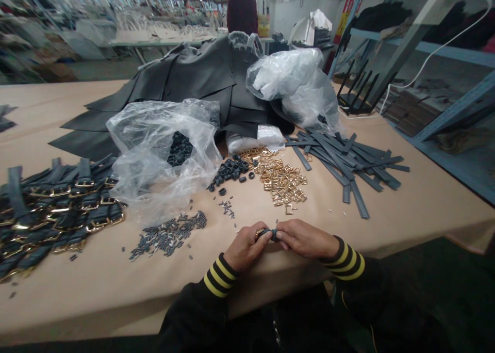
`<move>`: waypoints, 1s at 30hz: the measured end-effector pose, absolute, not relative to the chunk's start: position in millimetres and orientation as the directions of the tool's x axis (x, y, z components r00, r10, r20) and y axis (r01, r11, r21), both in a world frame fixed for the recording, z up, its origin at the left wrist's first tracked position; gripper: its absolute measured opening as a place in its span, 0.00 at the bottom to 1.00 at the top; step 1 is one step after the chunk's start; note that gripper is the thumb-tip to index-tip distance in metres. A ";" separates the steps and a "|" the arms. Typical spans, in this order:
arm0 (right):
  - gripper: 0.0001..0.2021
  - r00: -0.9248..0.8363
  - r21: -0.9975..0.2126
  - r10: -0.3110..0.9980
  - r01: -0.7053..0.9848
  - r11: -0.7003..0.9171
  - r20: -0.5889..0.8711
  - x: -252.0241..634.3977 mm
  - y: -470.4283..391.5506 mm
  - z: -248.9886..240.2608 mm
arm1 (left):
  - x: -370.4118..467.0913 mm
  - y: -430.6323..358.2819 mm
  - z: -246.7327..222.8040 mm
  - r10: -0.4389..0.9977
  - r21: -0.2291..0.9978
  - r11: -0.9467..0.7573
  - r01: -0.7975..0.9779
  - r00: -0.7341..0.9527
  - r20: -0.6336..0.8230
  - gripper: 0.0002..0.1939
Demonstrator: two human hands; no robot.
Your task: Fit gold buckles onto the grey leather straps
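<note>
My left hand (247,243) is closed on a short dark strap with a gold buckle (258,234), just over the table's front edge. My right hand (303,238) pinches the other end of the dark strap (274,235), and the two hands nearly meet. Fingers hide most of the piece. Beyond them lie a pile of gold buckles (280,177) and a heap of dark strap loops (232,170). Small dark cut pieces (168,237) are scattered left of my left hand. Loose dark strips (344,157) lie past my right hand.
Finished-looking buckled straps (77,208) are stacked at the left. Clear plastic bags (135,141) and large dark sheets (193,74) fill the table's back. A black router (353,102) with a white cable stands at the back right. A person (242,10) is in the background.
</note>
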State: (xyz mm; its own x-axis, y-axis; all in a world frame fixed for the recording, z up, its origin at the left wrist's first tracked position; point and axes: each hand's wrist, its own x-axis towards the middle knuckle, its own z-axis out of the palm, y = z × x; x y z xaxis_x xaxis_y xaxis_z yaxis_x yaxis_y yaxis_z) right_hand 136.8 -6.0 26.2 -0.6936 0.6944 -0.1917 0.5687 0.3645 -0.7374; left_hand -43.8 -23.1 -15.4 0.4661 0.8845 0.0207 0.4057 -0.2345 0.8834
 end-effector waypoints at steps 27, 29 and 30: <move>0.16 -0.673 -0.814 0.722 0.504 0.288 -0.162 131.4 -0.1 16.9 | -40.6 -25.7 -19.5 0.888 0.990 0.135 -0.032 0.447 -0.106 0.11; 0.16 -0.686 -0.783 0.704 0.535 0.318 -0.183 129.8 -0.1 18.1 | -39.0 -26.6 -21.3 0.893 0.991 0.128 -0.039 0.439 -0.098 0.11; 0.16 -0.690 -0.768 0.701 0.545 0.337 -0.182 129.1 -0.5 18.1 | -38.5 -27.1 -22.6 0.895 0.991 0.126 -0.037 0.436 -0.097 0.11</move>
State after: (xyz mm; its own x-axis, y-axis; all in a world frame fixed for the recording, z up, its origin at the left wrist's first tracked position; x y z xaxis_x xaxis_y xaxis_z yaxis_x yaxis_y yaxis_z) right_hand 129.1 -0.5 18.1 -0.6896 0.7011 -0.1816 0.5449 0.3371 -0.7677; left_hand -38.5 -27.1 -22.6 0.4362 0.8946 -0.0973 -0.0367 0.1257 0.9914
